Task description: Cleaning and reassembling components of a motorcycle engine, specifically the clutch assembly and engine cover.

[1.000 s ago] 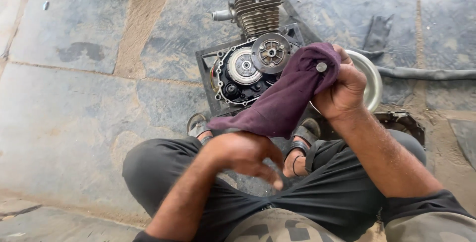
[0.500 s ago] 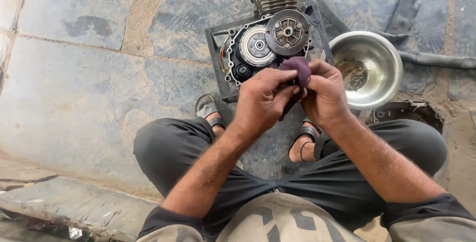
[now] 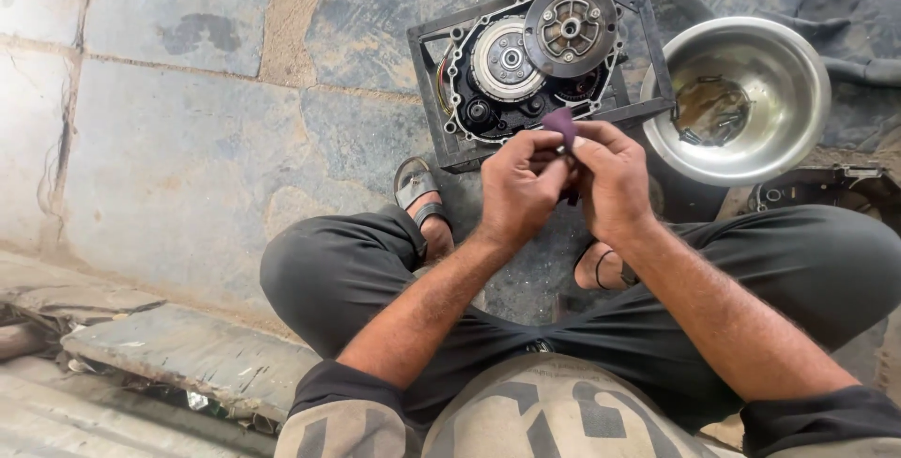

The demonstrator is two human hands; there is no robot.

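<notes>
Head view. The left hand (image 3: pixel 519 184) and right hand (image 3: pixel 612 179) meet above the lap, fingers of both pressed together on a bunched purple cloth (image 3: pixel 560 126) (only its upper fold shows between them). Just beyond stands a motorcycle engine (image 3: pixel 537 54), side cover off, its clutch assembly (image 3: pixel 570 27) exposed. A steel bowl (image 3: pixel 793 101) holding small parts sits on the stone floor (image 3: pixel 188 158) to the right.

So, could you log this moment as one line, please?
left hand: grips purple cloth | right hand: grips purple cloth | engine: open, ahead
</notes>
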